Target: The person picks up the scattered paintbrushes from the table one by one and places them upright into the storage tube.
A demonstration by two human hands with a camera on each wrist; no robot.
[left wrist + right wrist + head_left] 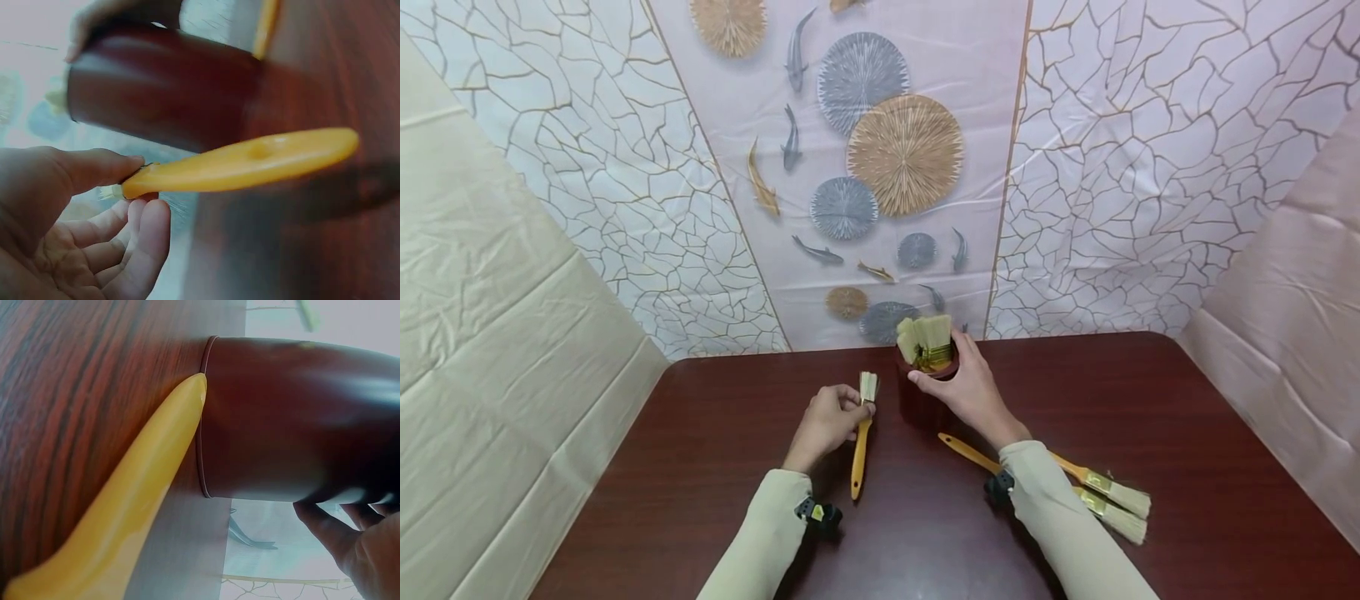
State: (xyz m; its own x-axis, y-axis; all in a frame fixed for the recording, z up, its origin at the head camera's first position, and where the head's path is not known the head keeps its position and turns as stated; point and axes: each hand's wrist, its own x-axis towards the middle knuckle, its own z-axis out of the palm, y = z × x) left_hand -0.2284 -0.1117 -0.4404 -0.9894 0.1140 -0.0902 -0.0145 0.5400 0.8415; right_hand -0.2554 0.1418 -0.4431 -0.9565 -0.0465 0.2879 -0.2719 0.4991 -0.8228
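My left hand point(829, 421) pinches a paintbrush point(860, 458) near its metal band, bristles up and yellow handle hanging down. In the left wrist view, thumb and fingertips meet at the neck of that handle point(250, 164). Just to the right stands a dark red-brown cylindrical holder point(921, 408) with several paintbrushes point(931, 337) in it, bristles upward. My right hand point(966, 387) grips the holder near its rim, thumb at the front and fingers round the far right side. In the right wrist view, the fingers point(331, 531) touch the holder's wall.
Two paintbrushes point(1116, 504) lie on the dark wooden table point(737, 433) under and beside the right forearm. One yellow handle point(144, 469) points at the holder's base. A patterned cloth backdrop point(1075, 208) hangs behind the table's far edge.
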